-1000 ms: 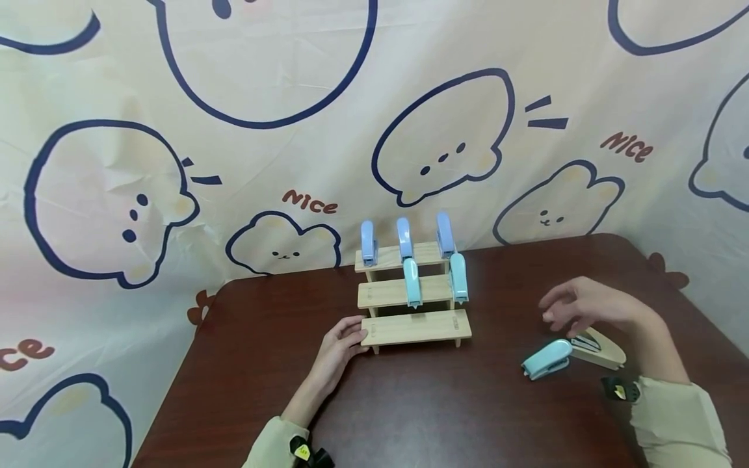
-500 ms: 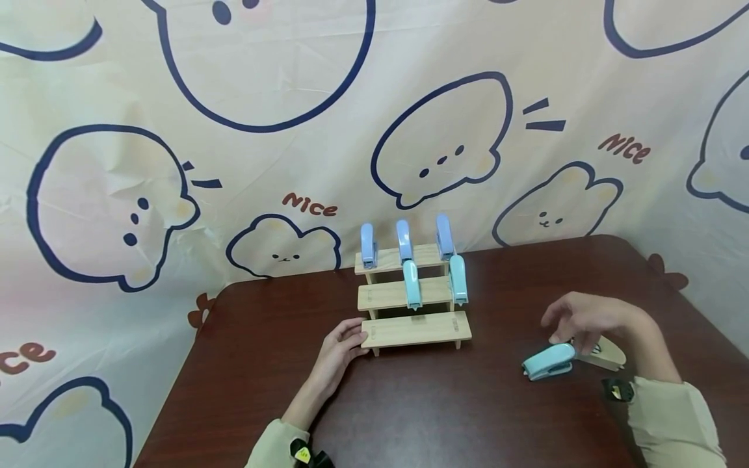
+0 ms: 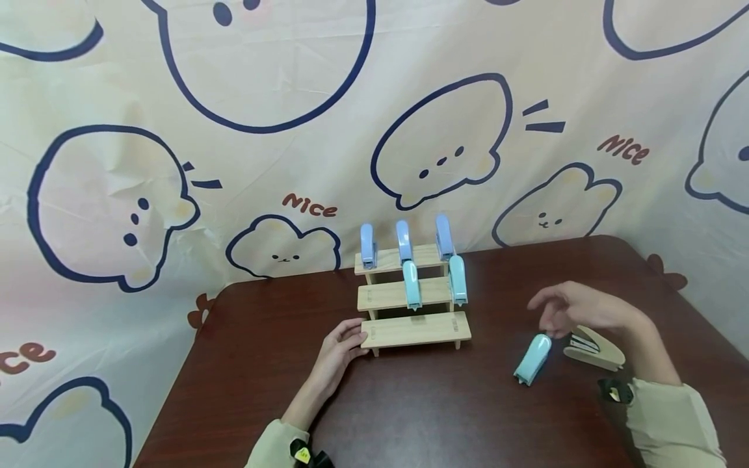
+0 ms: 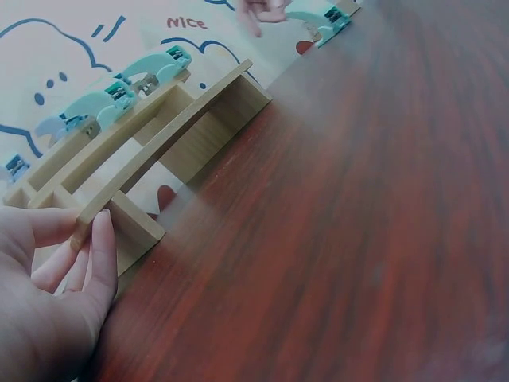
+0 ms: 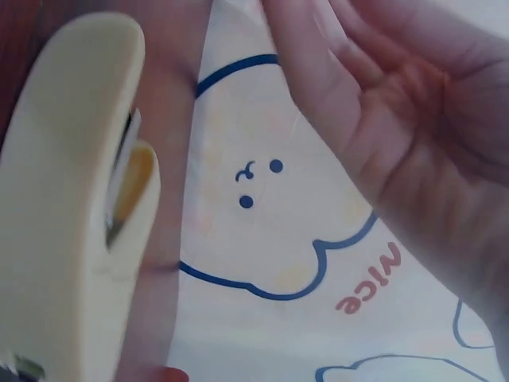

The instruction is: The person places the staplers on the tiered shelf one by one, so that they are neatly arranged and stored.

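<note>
My left hand [image 3: 336,354] pinches the left end of the lowest step of a wooden three-tier rack [image 3: 415,329], thumb and fingers around the board's edge in the left wrist view. My right hand [image 3: 576,309] is over the table at the right, its fingers loosely bent by the rear end of a teal stapler [image 3: 534,359]; whether they touch it I cannot tell. A cream stapler [image 3: 597,351] lies beneath that hand and looms large in the right wrist view. Two teal staplers [image 3: 412,285] stand on the middle step, and three blue staplers [image 3: 404,240] on the top one.
The dark brown table [image 3: 445,416] runs back to a patterned cloth [image 3: 292,162] hanging behind it. The rack stands near the table's back edge. A second cloth side closes off the right.
The loose teal stapler has turned, its rear end swinging left, so it points more toward the table's front. My right hand has moved slightly left and up. The left hand stays put.
</note>
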Motion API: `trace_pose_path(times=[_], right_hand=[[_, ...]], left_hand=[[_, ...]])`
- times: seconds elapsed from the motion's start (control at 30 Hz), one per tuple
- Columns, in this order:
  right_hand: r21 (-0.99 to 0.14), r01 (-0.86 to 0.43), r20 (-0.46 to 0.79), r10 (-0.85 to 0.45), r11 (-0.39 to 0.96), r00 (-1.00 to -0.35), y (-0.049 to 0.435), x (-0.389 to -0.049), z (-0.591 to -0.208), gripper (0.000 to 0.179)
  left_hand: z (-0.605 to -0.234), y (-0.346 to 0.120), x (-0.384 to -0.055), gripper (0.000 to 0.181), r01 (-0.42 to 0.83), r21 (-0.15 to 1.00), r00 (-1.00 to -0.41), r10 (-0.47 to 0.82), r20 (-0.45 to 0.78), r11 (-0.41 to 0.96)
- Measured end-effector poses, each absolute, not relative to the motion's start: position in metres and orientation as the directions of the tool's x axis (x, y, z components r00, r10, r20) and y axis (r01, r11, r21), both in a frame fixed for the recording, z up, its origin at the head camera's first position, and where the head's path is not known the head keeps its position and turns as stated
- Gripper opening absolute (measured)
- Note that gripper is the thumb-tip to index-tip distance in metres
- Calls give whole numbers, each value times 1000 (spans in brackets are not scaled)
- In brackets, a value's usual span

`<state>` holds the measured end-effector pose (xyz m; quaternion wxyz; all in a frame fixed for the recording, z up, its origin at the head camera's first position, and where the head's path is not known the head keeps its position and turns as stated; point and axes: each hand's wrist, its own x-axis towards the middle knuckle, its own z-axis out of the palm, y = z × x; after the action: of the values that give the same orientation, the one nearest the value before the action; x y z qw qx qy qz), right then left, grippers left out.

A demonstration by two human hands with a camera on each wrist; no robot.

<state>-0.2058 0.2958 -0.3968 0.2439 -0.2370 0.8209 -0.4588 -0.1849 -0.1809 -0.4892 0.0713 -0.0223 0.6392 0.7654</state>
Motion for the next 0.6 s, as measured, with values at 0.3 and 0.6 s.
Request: trace_pose_path(times=[0.3,0.6], right_hand=[[-868,-170,-215,-662,466,-718,283,-207,-403,36],[-817,-244,-66,-505,522,-860,279,-216,-412,28]], left_hand=[[-490,-181,-184,43,-132,976,-990,79,-120,-172],[-490,-182,-183,44,-122,978,-990,90,-107,-172]])
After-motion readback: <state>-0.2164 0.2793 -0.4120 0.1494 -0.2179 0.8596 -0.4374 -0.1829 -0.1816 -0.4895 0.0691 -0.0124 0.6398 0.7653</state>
